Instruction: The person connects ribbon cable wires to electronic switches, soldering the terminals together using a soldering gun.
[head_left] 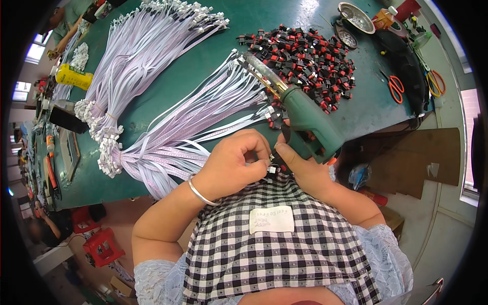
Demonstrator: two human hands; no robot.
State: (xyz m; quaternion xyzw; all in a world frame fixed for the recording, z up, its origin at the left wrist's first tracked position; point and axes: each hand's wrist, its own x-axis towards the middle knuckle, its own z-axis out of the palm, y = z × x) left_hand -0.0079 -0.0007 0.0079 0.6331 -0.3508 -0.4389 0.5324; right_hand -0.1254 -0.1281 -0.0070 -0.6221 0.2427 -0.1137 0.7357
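My left hand (235, 161), with a silver bangle (199, 192) at its wrist, is closed in a pinch. Whatever it grips is hidden by the fingers. A small white connector (272, 170) shows just below its thumb tip, above the checked apron. Close by, my right hand (304, 172) is closed, its thumb against a small black piece (286, 134) whose kind I cannot make out. A green pistol-shaped tool (310, 117) with a metal barrel covers part of the right fingers. Its barrel points up and left, over a fan of white ribbon cables (213, 109).
Black-and-red switches (305, 66) lie heaped on the green table (168, 96). A larger cable bundle (127, 56) spreads at the left, near a yellow bottle (74, 77). Orange-handled scissors (395, 87) and a metal bowl (357, 18) are at the right. Another person's arm (71, 34) shows far left.
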